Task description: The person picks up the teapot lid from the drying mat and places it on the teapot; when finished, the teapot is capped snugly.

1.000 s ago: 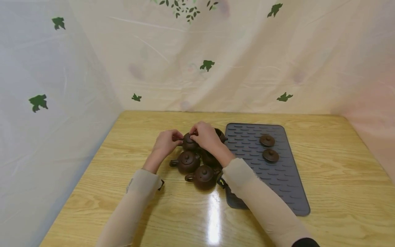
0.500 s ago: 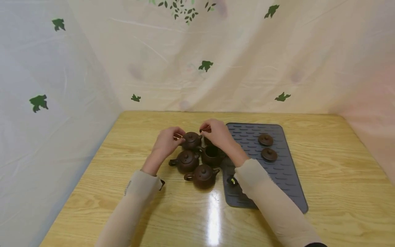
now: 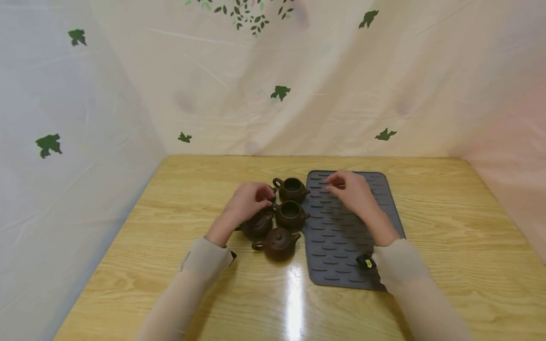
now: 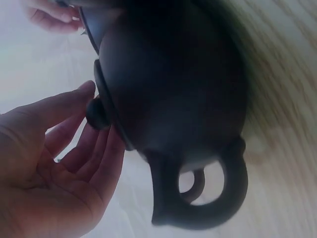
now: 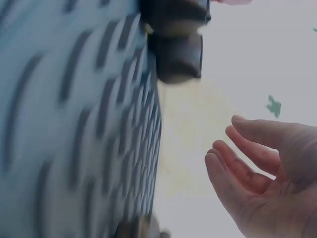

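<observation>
My left hand [image 3: 249, 201] reaches over the left side of a cluster of dark brown clay teapots. In the left wrist view, its loosely bent fingers and thumb are right at the lid knob [image 4: 97, 114] of a teapot [image 4: 173, 94]. This hand covers part of the lidded teapot [image 3: 256, 230] below it and most of another one behind. Nearest the front is a lidded teapot [image 3: 279, 249]. Two lidless teapots, one at the back [image 3: 294, 195] and one in the middle [image 3: 290, 223], stand beside the mat. My right hand [image 3: 351, 192] hovers over the mat, holding nothing, its fingers relaxed.
A grey ridged mat [image 3: 332, 255] lies on the wooden table [image 3: 204, 303], right of the teapots. The right hand mostly hides the lids on it in the head view. Patterned cloth [image 3: 230, 104] hangs behind the table.
My right hand has moved right from the back teapots to above the mat, uncovering the two lidless teapots. My left hand has shifted slightly right and nearer, leaving the back left teapot's side.
</observation>
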`<state>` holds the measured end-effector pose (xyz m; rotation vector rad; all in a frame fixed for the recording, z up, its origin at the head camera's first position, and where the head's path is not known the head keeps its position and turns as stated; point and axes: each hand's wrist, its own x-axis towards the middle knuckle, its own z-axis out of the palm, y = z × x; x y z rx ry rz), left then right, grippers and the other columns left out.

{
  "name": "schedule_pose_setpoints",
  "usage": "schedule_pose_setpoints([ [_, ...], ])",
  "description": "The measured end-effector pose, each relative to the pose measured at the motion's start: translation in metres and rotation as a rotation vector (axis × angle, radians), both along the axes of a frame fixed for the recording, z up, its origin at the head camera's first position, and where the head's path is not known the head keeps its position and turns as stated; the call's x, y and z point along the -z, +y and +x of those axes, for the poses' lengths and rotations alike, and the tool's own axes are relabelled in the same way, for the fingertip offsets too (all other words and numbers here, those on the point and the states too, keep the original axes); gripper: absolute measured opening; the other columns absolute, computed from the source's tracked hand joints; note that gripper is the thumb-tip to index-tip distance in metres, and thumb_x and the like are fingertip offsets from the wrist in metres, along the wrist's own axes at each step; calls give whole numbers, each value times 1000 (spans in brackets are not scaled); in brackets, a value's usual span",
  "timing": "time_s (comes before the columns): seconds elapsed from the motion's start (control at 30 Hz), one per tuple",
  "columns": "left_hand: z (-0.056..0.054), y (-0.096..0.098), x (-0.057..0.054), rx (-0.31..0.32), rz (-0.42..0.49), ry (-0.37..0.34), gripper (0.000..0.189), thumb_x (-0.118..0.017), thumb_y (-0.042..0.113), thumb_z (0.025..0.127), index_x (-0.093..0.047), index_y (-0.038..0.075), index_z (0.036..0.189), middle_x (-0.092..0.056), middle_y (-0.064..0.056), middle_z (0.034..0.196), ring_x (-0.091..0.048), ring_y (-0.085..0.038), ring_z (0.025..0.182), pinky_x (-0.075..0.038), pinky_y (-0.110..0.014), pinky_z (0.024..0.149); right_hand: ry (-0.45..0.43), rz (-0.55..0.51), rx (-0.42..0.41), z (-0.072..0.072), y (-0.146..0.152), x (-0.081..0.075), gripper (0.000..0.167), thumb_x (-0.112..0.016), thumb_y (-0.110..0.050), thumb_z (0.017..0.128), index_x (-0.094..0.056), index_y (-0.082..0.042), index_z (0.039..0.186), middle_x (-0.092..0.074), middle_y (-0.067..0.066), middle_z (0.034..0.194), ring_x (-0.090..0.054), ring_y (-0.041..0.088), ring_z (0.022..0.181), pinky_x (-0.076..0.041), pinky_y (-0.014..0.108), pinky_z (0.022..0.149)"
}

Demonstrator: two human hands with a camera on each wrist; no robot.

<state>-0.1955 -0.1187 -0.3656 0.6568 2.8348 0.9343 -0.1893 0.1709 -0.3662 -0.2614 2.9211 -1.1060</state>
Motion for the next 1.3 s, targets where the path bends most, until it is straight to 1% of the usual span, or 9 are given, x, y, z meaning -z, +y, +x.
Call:
schedule_pose_setpoints([
  [0.17,0,5,6,39,-18,-2,15,-72,7,91,-72,5,106,-75,-9,100,-71,-21,93,-58,-33,84,14,10,35,13,31,3,28,-63,-16,98,-66,-1,122,-67,22,122,-64,39,112,-52,54,95],
  [0.3,1,7,7,41,-32,10,13,-72,7,91,-72,7,103,-75,-7,99,-71,-20,93,-58,-33,84,17,16,50,21,52,4,27,-64,-16,98,-66,0,120,-67,23,120,-64,40,110,-52,55,94],
  [0.43,0,9,9,48,-46,23,10,-72,8,91,-72,9,101,-75,-6,98,-71,-19,92,-58,-33,84,-1,29,60,27,65,8,26,-65,-16,97,-67,1,118,-67,24,120,-64,42,110,-54,55,91],
  [0.53,0,10,9,52,-56,20,9,-72,8,91,-72,10,100,-75,-5,98,-70,-19,93,-58,-33,84,-33,54,60,30,74,14,26,-67,-16,96,-68,1,116,-68,25,118,-64,43,109,-54,54,89],
  [0.73,0,12,10,56,-77,20,9,-72,8,91,-73,11,99,-75,-4,98,-70,-18,93,-57,-34,86,-133,105,35,29,86,25,26,-69,-19,94,-69,0,112,-70,25,114,-65,43,107,-54,52,85],
  [0.83,0,13,10,55,-74,21,10,-72,7,90,-73,12,100,-75,-4,99,-70,-18,94,-57,-35,88,-143,105,24,29,87,26,22,-70,-17,93,-70,-1,108,-71,24,111,-65,42,105,-55,50,82],
  [1.03,0,16,12,36,-85,12,11,-72,7,90,-73,12,100,-75,-4,101,-70,-18,97,-56,-36,90,-103,103,8,29,81,21,19,-69,-17,94,-70,-2,106,-71,23,111,-66,41,105,-54,52,84],
  [1.2,-1,17,12,32,-95,33,10,-73,7,89,-73,12,98,-75,-4,99,-70,-18,96,-56,-36,90,-61,70,-15,28,63,13,18,-68,-14,95,-70,-2,108,-71,21,111,-66,38,104,-55,51,86],
  [1.3,-1,17,12,30,-93,32,10,-73,7,89,-73,12,98,-75,-4,99,-70,-18,96,-56,-36,90,-51,64,-32,26,48,7,18,-68,-14,95,-70,-3,109,-71,20,111,-67,36,103,-55,50,87],
])
